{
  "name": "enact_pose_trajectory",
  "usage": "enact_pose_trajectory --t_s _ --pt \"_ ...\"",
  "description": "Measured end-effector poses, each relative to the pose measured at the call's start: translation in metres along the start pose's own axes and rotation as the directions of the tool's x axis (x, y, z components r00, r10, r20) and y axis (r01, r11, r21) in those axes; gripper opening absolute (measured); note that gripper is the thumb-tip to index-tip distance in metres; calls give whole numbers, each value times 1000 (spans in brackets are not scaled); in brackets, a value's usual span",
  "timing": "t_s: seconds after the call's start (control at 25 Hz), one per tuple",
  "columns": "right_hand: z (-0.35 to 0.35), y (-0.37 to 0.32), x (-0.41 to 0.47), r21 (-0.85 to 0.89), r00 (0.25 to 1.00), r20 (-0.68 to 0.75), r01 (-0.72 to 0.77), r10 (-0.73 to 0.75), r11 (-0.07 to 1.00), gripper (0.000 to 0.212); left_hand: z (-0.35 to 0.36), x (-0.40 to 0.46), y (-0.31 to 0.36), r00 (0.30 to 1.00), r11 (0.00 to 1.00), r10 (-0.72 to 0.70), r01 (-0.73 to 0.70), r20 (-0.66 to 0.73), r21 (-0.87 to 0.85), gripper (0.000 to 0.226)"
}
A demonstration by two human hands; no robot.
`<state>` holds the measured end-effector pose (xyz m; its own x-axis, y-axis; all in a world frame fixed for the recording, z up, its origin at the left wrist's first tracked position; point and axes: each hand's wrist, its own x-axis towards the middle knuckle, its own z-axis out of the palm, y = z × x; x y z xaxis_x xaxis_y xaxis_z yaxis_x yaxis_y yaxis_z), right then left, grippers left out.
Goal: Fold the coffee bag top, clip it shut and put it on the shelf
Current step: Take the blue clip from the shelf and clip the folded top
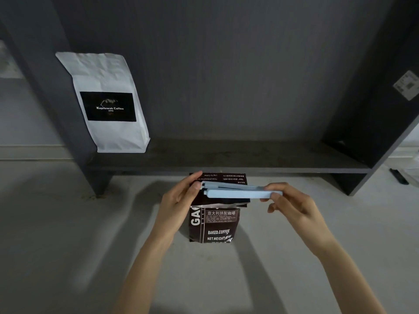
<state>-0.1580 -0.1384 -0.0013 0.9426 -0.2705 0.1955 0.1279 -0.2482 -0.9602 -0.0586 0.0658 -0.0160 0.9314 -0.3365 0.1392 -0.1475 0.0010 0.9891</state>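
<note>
Flanking the brown coffee bag [215,225], a shelf [226,159] (white bag [106,100] aboard).

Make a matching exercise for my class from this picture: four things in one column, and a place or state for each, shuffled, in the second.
Things
1. white bag
2. brown bag
3. clip
4. sticker

Places or states
A. top folded over, standing on the floor
B. held at both ends, across the fold
C. on the shelf, at its left end
D. stuck on the shelf's right wall

Pairs: 1-C, 2-A, 3-B, 4-D
</note>
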Motion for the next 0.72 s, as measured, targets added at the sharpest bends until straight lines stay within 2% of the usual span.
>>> enact_pose_trajectory --t_s 0.12,0.24,0.44,0.56,0.72 --pt "-10 -1 5 49 990 -143 -5 12 999 18 -5 -2 -8 998 999 1 2 55 -54 44" --pt "-15 1 12 -13 975 -221 -18 14 1000 17 -7 -2 -15 999 998 5 -3 38 -60 52" --pt "4 6 18 -154 993 -118 -35 17 988 25 -4 -5 -16 1000 998 -4 6 28 -60 36" --pt "20 8 25 -134 997 -76 -31 20 991 25 -4 -5 -21 1000 998 -18 20 22 -58 34" --pt "39 13 30 -77 993 -120 -24 15 997 24 -5 -5 -23 998 995 -56 56 2 -78 27"
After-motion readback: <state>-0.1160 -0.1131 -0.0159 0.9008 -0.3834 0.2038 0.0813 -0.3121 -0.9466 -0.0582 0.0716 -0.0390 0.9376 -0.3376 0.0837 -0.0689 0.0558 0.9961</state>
